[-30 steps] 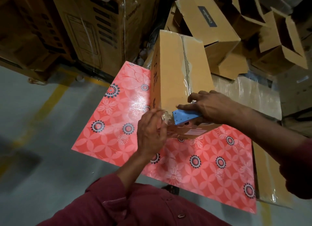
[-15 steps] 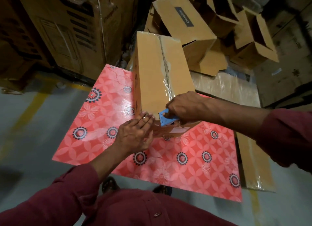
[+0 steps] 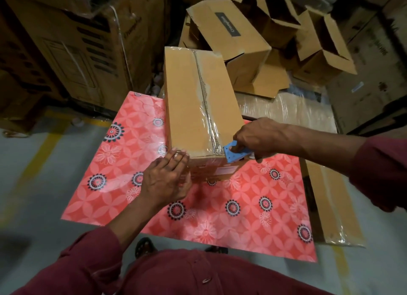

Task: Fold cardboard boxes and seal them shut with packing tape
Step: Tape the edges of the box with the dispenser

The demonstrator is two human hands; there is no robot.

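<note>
A closed brown cardboard box (image 3: 187, 100) lies on a table with a pink flowered cover (image 3: 132, 158). Clear packing tape (image 3: 208, 118) runs along its top seam to the near edge. My right hand (image 3: 257, 138) grips a blue tape dispenser (image 3: 234, 154) at the box's near right corner. My left hand (image 3: 165, 180) presses flat, with straight fingers, against the box's near left corner and front face.
Several open, empty cardboard boxes (image 3: 275, 41) lie piled behind the table. Large wrapped cartons (image 3: 77, 43) stand at the back left. A flat wrapped carton (image 3: 330, 197) sits to the right of the table. Grey floor with a yellow line (image 3: 41, 149) is on the left.
My right hand has drawn the blue dispenser from the middle of the box's near edge to its right corner. My left hand stays against the near left corner. The view shifted.
</note>
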